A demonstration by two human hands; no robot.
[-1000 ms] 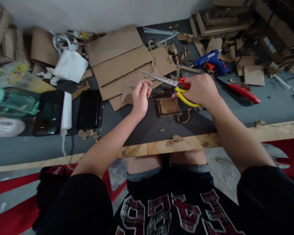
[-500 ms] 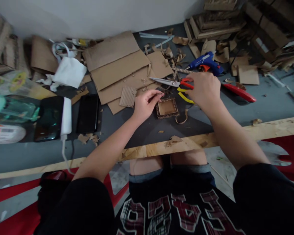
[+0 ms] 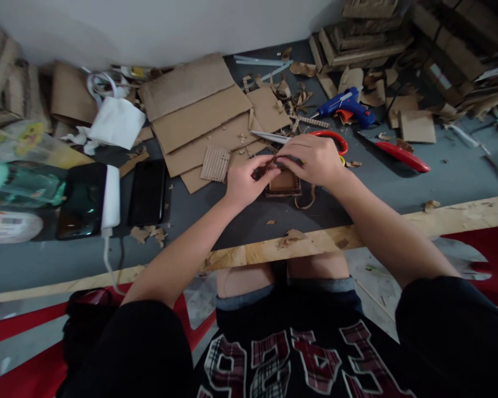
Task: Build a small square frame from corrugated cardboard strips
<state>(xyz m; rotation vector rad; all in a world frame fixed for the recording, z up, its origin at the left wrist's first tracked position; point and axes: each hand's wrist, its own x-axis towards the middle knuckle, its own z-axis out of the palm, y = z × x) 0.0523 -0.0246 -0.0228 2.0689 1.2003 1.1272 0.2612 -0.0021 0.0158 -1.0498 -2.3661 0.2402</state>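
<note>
small cardboard tray (image 3: 283, 192) on the grey table (image 3: 249, 228), directly below both hands and partly hidden by them. the near wall of corrugated strip stands against the flat base, so the frame looks largely built; the piece in hand seems not yet fitted. the left hand (image 3: 248, 178) pinches a small brown piece (image 3: 275, 161) (too small to identify); whether the right hand's (image 3: 313, 159) bent fingers also grip it cannot be told. the remaining work is unclear.
</note>
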